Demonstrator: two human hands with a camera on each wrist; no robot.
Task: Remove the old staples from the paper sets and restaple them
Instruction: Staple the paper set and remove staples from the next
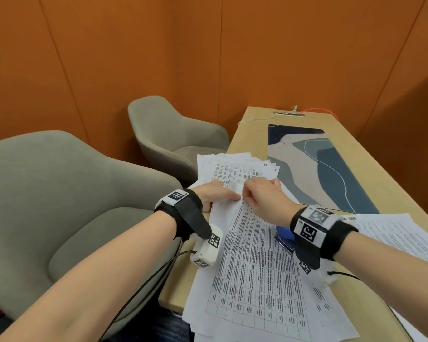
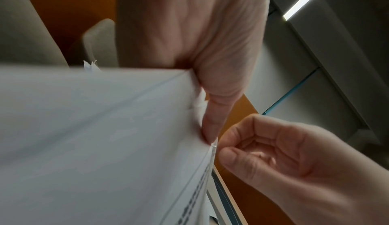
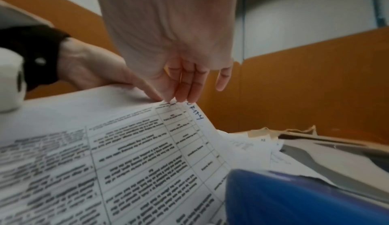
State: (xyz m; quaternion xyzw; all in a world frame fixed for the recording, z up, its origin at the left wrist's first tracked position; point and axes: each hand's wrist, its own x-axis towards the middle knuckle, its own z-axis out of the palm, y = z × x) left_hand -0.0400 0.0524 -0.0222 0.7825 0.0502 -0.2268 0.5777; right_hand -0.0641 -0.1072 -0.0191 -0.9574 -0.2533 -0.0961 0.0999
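Note:
A printed paper set (image 1: pixel 255 255) lies on the desk's near left corner, its far corner lifted. My left hand (image 1: pixel 234 196) pinches that corner from the left, its index finger (image 2: pixel 210 128) laid along the sheet's edge. My right hand (image 1: pixel 245 196) meets it from the right, and its curled thumb and fingertips (image 2: pixel 226 152) nip the very tip of the corner. In the right wrist view its fingertips (image 3: pixel 181 95) touch the top edge of the sheet (image 3: pixel 126 145). I cannot make out a staple. A blue stapler (image 1: pixel 283 236) lies under my right wrist.
A fanned pile of more paper sets (image 1: pixel 235 166) lies just beyond my hands, and another sheet (image 1: pixel 395 233) lies to the right. A patterned desk mat (image 1: pixel 331 169) runs down the wooden table (image 1: pixel 386 169). Two grey armchairs (image 1: pixel 59 193) stand on the left.

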